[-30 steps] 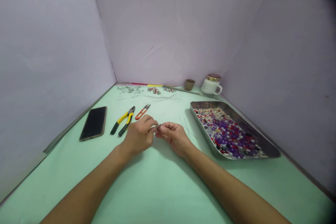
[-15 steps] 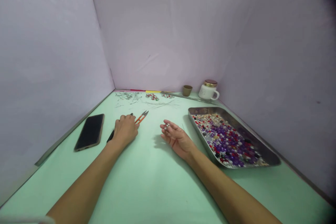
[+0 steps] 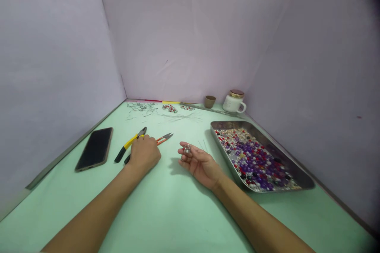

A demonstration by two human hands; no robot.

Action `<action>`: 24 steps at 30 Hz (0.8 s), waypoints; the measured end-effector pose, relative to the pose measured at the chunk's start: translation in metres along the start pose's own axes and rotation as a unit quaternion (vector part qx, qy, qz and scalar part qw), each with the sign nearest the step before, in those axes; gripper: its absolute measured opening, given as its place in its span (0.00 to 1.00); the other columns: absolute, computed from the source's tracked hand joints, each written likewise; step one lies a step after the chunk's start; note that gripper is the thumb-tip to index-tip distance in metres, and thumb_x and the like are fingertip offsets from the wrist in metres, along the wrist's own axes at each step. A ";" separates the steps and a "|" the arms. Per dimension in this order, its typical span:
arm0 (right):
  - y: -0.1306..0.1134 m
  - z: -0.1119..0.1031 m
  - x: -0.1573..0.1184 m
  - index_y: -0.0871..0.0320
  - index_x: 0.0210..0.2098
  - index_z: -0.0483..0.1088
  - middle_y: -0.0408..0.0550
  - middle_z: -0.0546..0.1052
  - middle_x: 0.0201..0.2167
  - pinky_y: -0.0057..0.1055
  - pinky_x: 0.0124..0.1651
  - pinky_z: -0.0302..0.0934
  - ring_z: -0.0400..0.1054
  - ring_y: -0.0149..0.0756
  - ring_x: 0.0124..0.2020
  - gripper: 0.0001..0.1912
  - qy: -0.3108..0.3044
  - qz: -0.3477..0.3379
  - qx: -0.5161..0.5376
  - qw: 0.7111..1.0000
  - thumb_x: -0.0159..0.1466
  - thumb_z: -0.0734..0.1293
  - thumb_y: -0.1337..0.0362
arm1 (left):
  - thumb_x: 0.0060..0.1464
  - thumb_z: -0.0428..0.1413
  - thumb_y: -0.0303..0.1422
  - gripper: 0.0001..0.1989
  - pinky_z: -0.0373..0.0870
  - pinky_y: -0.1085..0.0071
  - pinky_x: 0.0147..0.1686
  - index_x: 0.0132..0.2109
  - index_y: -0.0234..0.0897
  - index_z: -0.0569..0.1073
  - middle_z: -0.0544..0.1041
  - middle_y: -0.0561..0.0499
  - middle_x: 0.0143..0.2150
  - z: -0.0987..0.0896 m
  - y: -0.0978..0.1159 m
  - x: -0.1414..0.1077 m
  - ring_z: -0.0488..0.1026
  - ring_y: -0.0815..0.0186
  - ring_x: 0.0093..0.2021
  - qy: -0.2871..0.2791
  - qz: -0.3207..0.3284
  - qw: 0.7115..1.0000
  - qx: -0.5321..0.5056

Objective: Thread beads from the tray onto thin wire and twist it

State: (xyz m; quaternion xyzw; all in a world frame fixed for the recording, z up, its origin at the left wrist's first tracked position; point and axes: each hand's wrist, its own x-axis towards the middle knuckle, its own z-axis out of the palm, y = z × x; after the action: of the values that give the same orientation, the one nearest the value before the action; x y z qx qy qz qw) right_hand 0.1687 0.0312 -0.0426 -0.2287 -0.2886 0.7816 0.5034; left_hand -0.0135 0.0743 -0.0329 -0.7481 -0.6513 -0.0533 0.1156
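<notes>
My left hand point(image 3: 145, 152) is curled, palm down, over orange-handled thread snips point(image 3: 163, 138), whose dark blades stick out to its right. Yellow-and-black pliers point(image 3: 130, 141) lie against its left side, partly hidden behind the fingers. My right hand point(image 3: 200, 165) is turned palm up above the green table point(image 3: 169, 213). Between its thumb and fingertips it pinches a small beaded piece point(image 3: 187, 149) with red and silvery-white beads.
A metal tray point(image 3: 230, 162) of loose beads point(image 3: 261, 158) stands on the right. A phone point(image 3: 94, 148) lies left. Behind are wire scraps point(image 3: 142, 107), beaded pieces point(image 3: 170, 108), loose wires point(image 3: 181, 117), a small brown cup point(image 3: 209, 102) and a lidded white mug point(image 3: 233, 104).
My left hand has shifted right and nearer, leaving the pliers more exposed. The snips have swung so their blades point further right. My right hand still pinches the beaded piece, slightly lower in view.
</notes>
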 end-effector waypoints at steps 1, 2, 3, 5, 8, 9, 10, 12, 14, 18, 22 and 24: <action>0.000 0.000 -0.001 0.60 0.40 0.68 0.47 0.74 0.33 0.30 0.42 0.61 0.67 0.28 0.31 0.13 0.000 0.002 0.004 1.000 0.54 0.65 0.64 | 0.49 0.42 0.28 0.14 0.57 0.64 0.32 0.36 0.28 0.70 0.69 0.37 0.35 0.000 0.002 0.000 0.65 0.53 0.38 -0.004 0.002 1.000 -0.005; 0.000 0.001 -0.002 0.60 0.40 0.68 0.47 0.73 0.33 0.30 0.41 0.62 0.67 0.28 0.30 0.13 0.001 0.001 0.007 1.000 0.54 0.65 0.64 | 0.51 0.41 0.29 0.14 0.58 0.64 0.32 0.36 0.28 0.69 0.69 0.37 0.36 0.000 0.003 0.001 0.66 0.54 0.38 -0.012 0.009 1.000 -0.013; 0.000 0.002 -0.002 0.60 0.40 0.68 0.47 0.73 0.33 0.30 0.41 0.62 0.67 0.28 0.30 0.13 0.002 -0.001 0.010 1.000 0.54 0.65 0.64 | 0.52 0.40 0.31 0.15 0.59 0.65 0.31 0.37 0.29 0.69 0.69 0.38 0.36 0.000 0.004 0.002 0.67 0.55 0.38 -0.020 0.020 0.999 -0.023; 0.000 0.004 -0.003 0.59 0.40 0.68 0.47 0.73 0.33 0.31 0.41 0.62 0.66 0.27 0.30 0.13 0.003 -0.008 0.013 1.000 0.54 0.65 0.64 | 0.52 0.40 0.32 0.14 0.59 0.67 0.29 0.39 0.31 0.67 0.69 0.40 0.37 -0.001 0.006 0.004 0.68 0.57 0.36 -0.040 0.031 0.997 -0.050; 0.000 0.005 -0.003 0.59 0.39 0.68 0.46 0.73 0.33 0.31 0.42 0.61 0.66 0.27 0.30 0.13 -0.002 -0.020 0.014 1.000 0.53 0.66 0.65 | 0.51 0.41 0.32 0.13 0.59 0.69 0.27 0.41 0.33 0.65 0.70 0.42 0.38 -0.004 0.005 0.002 0.69 0.59 0.33 -0.071 0.014 0.994 -0.079; -0.001 0.005 -0.002 0.59 0.39 0.68 0.46 0.73 0.34 0.31 0.42 0.61 0.66 0.27 0.30 0.13 -0.002 -0.025 0.014 1.000 0.53 0.66 0.65 | 0.50 0.42 0.32 0.13 0.59 0.69 0.26 0.40 0.33 0.65 0.70 0.41 0.37 -0.004 0.004 0.000 0.69 0.59 0.33 -0.077 0.007 0.994 -0.081; -0.001 0.005 -0.002 0.59 0.38 0.68 0.46 0.73 0.34 0.31 0.42 0.61 0.66 0.27 0.30 0.12 -0.002 -0.031 0.015 0.999 0.53 0.66 0.65 | 0.49 0.42 0.31 0.12 0.58 0.69 0.25 0.38 0.33 0.66 0.70 0.41 0.36 -0.005 0.002 -0.002 0.69 0.59 0.32 -0.083 0.002 0.993 -0.084; -0.002 0.004 -0.001 0.59 0.38 0.68 0.46 0.73 0.35 0.31 0.42 0.61 0.66 0.27 0.30 0.12 0.002 -0.047 0.019 0.999 0.53 0.66 0.66 | 0.48 0.43 0.29 0.10 0.56 0.70 0.23 0.36 0.33 0.66 0.71 0.41 0.33 -0.005 -0.001 -0.007 0.68 0.60 0.29 -0.090 -0.010 0.989 -0.113; -0.004 0.003 0.000 0.59 0.38 0.68 0.47 0.73 0.35 0.30 0.41 0.61 0.67 0.27 0.31 0.12 0.009 -0.057 0.023 0.998 0.54 0.66 0.66 | 0.48 0.42 0.30 0.10 0.55 0.71 0.22 0.35 0.34 0.67 0.70 0.44 0.29 -0.007 -0.005 -0.011 0.67 0.62 0.27 -0.091 -0.028 0.978 -0.188; -0.008 0.001 0.001 0.58 0.37 0.68 0.46 0.74 0.33 0.30 0.41 0.62 0.67 0.27 0.29 0.11 0.031 -0.065 0.032 0.997 0.53 0.66 0.66 | 0.50 0.41 0.40 0.14 0.49 0.75 0.17 0.27 0.36 0.64 0.62 0.53 0.20 -0.020 -0.006 -0.017 0.58 0.71 0.18 -0.139 -0.096 0.894 -0.415; -0.011 -0.002 0.002 0.59 0.37 0.69 0.46 0.74 0.32 0.30 0.40 0.62 0.66 0.27 0.29 0.11 0.038 -0.080 0.040 0.995 0.53 0.66 0.66 | 0.46 0.46 0.49 0.17 0.36 0.78 0.14 0.31 0.38 0.62 0.51 0.60 0.18 -0.039 0.001 -0.025 0.42 0.78 0.14 -0.317 -0.127 0.675 -0.654; -0.012 -0.003 0.002 0.60 0.36 0.69 0.46 0.74 0.32 0.29 0.39 0.62 0.66 0.27 0.28 0.11 0.043 -0.087 0.037 0.995 0.53 0.66 0.66 | 0.46 0.46 0.49 0.18 0.35 0.79 0.13 0.30 0.37 0.61 0.50 0.61 0.18 -0.044 0.007 -0.029 0.42 0.78 0.14 -0.338 -0.102 0.622 -0.699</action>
State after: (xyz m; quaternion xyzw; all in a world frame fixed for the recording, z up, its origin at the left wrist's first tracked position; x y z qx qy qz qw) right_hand 0.1778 0.0376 -0.0363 -0.2170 -0.2569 0.7343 0.5897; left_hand -0.0080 0.0346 0.0023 -0.4972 -0.4833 -0.2470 -0.6769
